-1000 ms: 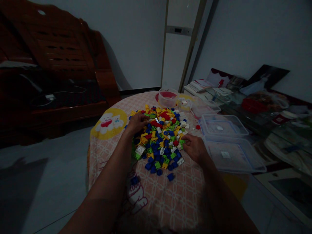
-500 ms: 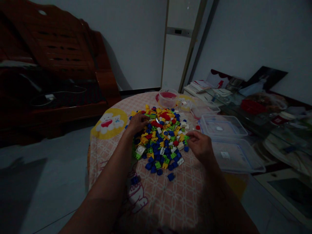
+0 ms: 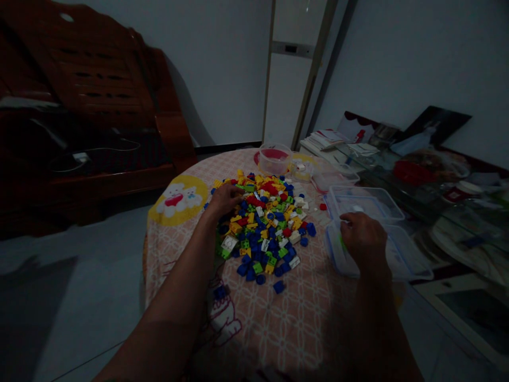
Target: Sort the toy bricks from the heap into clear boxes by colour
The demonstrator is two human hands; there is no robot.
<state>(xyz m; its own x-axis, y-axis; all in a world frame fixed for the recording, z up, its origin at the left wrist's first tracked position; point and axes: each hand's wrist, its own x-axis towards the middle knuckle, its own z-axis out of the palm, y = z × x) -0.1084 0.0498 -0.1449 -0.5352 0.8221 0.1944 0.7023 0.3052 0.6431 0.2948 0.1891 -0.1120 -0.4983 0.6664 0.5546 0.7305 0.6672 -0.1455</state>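
Note:
A heap of toy building bricks (image 3: 264,233) in blue, yellow, green, red and white lies in the middle of the round table. At the heap's left side my left hand (image 3: 226,200) rests over the bricks, fingers partly stretched out and slightly bent; I see nothing held in it. To the right, my right hand (image 3: 365,240) is above the nearer clear plastic box (image 3: 409,261), closed in a pinch. A green brick (image 3: 342,242) shows below its fingertips, mostly hidden by the hand.
Another shallow clear box (image 3: 389,204) stands behind the nearer one. Farther back are a round clear tub (image 3: 275,159) and a clear container (image 3: 336,178). Single blue bricks lie near the heap's front. A cluttered glass-topped cabinet (image 3: 421,185) borders the table's right; a wooden bench (image 3: 99,101) stands left.
My right hand has moved right from the heap's edge to over the nearer box, carrying the green brick. A blue brick now shows at the heap's right edge. My left hand has barely moved.

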